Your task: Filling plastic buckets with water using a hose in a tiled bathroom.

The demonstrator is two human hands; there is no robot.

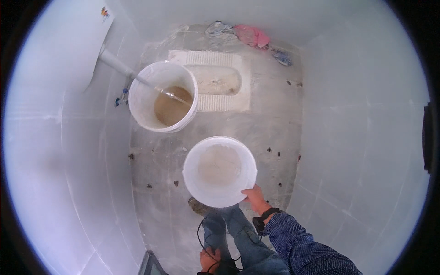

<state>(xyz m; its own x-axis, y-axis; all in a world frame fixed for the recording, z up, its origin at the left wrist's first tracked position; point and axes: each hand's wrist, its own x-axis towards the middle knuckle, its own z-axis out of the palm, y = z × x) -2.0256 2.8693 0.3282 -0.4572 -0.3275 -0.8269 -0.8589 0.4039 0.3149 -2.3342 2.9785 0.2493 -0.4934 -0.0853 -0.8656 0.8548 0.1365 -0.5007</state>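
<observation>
My right hand (255, 197) grips the lower right rim of a white plastic bucket (194, 165). The bucket stands in front of my feet, and a pale greyish film covers its bottom. My left hand (210, 258) rests against my left trouser leg, with a thin black cable looping past it; nothing else shows in it. Farther off to the left is a second, larger white bucket (141, 99) with brown material (169, 113) inside. A grey pipe (116, 63) slants over its rim, and a shiny narrow piece or stream (173, 96) reaches down inside; which one I cannot tell.
A squat toilet pan (244, 80) lies in the floor behind the larger bucket. Crumpled plastic bags, one pink (252, 35), lie along the back wall. A white basin (79, 37) and a small valve (121, 98) are at the left wall. Dark scraps dot the floor.
</observation>
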